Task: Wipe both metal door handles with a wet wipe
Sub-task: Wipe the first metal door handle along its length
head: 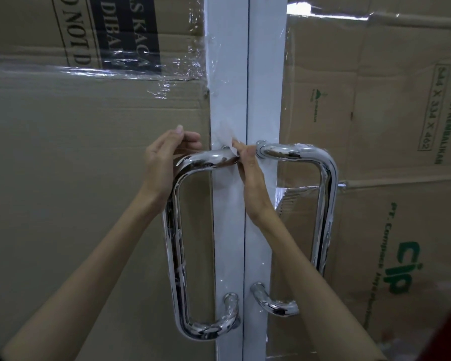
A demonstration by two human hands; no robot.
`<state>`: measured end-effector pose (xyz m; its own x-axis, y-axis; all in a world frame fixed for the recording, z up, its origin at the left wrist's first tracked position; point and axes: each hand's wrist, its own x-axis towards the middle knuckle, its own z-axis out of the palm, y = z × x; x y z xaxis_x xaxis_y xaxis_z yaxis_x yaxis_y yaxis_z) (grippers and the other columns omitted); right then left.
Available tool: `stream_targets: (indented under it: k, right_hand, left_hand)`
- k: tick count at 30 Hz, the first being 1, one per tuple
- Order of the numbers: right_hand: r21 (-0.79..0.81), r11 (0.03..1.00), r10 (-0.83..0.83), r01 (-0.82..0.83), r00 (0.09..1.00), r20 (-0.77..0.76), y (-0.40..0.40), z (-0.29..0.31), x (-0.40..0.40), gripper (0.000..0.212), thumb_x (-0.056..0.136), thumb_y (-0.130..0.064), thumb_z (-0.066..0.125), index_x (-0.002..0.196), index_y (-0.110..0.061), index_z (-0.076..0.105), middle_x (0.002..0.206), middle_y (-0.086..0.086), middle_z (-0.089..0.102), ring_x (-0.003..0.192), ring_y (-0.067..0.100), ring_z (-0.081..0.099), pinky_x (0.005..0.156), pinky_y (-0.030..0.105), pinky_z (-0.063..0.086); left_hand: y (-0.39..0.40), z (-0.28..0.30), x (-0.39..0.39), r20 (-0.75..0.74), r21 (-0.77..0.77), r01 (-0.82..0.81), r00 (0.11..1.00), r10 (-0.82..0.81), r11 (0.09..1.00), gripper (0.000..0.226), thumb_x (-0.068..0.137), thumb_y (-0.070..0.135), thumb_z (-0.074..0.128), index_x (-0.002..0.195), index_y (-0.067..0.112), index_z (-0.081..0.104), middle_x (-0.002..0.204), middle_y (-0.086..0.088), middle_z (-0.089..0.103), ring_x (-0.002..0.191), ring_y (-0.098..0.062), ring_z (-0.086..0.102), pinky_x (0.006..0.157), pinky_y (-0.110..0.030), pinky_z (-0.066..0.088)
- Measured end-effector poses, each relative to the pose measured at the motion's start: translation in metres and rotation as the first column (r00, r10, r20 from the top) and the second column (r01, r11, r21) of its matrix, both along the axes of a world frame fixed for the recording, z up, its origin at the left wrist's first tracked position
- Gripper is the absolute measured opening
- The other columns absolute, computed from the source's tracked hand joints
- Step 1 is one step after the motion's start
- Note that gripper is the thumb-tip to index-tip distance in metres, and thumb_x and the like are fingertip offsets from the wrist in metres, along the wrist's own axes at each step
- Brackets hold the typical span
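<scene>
Up close, two chrome D-shaped pull handles sit either side of the seam of a white-framed double door (229, 95). The left hand (167, 157) curls its fingers over the upper bend of the left handle (176, 230), gripping the bar near the top corner. The right hand (248, 173) pinches a thin white wet wipe (228, 140) against the inner end of that same top bar, right beside the frame — the wipe's loose end stands up against the white stile. The right handle (323, 204) hangs just beside the right hand, untouched. Cardboard sheets (89, 178) taped with clear plastic film (115, 66) cover both door panels — printed lettering shows on them.
</scene>
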<state>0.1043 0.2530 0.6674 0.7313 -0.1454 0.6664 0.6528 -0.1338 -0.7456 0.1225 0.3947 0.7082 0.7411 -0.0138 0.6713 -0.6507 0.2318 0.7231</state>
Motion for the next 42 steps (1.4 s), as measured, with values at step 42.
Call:
stream_targets:
  k: [42]
  right_hand:
    - [-0.352,0.909,-0.139,0.226,0.957,0.254,0.004,0.012,-0.005,0.056,0.099,-0.047,0.019,0.117,-0.013,0.059,0.111,-0.004,0.055,0.111,0.007,0.045,0.1,0.018,0.031]
  left_hand:
    - [0.001,-0.006,0.004,0.02,-0.172,-0.051,0.998,0.055,0.984,0.027,0.087,0.035,0.045,0.083,0.02,0.067,0.079,0.006,0.067,0.085,-0.007,0.061,0.082,-0.03,0.042]
